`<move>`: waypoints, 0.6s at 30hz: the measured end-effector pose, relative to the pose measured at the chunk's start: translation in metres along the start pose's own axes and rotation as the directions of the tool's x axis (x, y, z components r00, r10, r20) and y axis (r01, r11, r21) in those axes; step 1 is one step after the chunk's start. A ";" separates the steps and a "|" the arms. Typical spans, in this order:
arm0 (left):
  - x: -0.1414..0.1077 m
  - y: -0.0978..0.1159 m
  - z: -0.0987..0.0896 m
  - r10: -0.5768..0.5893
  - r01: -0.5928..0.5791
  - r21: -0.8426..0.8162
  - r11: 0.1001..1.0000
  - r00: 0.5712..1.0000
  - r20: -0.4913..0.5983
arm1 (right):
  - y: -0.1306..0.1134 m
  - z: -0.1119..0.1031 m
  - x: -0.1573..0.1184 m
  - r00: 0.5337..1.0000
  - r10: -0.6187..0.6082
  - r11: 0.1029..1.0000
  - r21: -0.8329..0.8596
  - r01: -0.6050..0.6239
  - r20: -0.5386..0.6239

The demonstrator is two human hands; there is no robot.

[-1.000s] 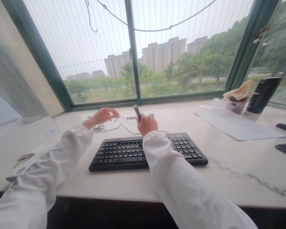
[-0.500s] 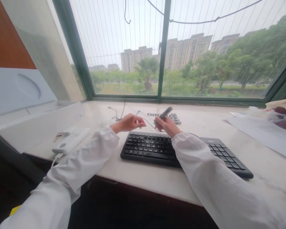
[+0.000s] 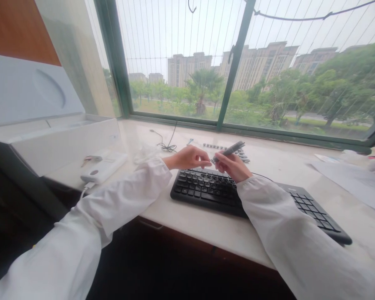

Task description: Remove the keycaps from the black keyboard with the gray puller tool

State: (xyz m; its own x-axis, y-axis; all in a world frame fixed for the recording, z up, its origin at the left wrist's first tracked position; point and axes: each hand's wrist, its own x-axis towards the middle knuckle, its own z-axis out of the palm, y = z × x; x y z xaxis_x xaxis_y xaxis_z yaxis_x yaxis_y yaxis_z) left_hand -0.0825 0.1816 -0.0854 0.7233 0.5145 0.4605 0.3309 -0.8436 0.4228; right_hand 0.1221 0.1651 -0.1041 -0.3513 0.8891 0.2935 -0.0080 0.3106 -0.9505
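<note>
My right hand (image 3: 233, 166) is closed around a dark, pen-like tool (image 3: 229, 151) that slants down to the left. Its lower tip reaches the fingertips of my left hand (image 3: 192, 157), whose thumb and finger are pinched together; whatever lies between them is too small to make out. Both hands hover over the back edge of a black keyboard (image 3: 217, 196), where several key positions in the upper rows look bare of caps. Behind the hands, small loose keycaps (image 3: 213, 146) lie in rows on the white table.
At the left, a white power strip (image 3: 108, 167) with keys on it lies beside an open white box (image 3: 71, 139). A coiled cable (image 3: 167, 146) is near the window. Papers (image 3: 346, 177) and a plastic bag lie at the right. The table's front edge runs below the keyboard.
The view has shifted and tilted, so the scene sits differently. My hands have come together, with the tool's tip now at my left fingertips.
</note>
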 end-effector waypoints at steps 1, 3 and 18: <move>0.000 -0.001 0.001 -0.004 0.004 -0.013 1.000 1.000 0.007 | 0.000 0.000 -0.001 1.000 -0.004 1.000 -0.003 0.004 0.029; 0.001 -0.001 0.001 -0.009 0.010 -0.029 1.000 1.000 0.029 | -0.001 0.001 -0.002 0.997 -0.021 0.998 -0.050 0.025 0.077; -0.011 -0.008 -0.031 -0.117 0.058 0.194 0.979 0.944 0.308 | -0.009 0.018 -0.009 0.993 -0.027 0.758 -0.650 -0.054 -0.114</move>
State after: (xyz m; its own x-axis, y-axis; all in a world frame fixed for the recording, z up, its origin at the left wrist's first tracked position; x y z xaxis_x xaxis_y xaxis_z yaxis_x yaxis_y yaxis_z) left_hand -0.1118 0.1878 -0.0694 0.8307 0.5374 0.1453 0.4839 -0.8260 0.2890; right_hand 0.1086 0.1478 -0.0997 -0.2417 0.9130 0.3287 0.6217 0.4057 -0.6699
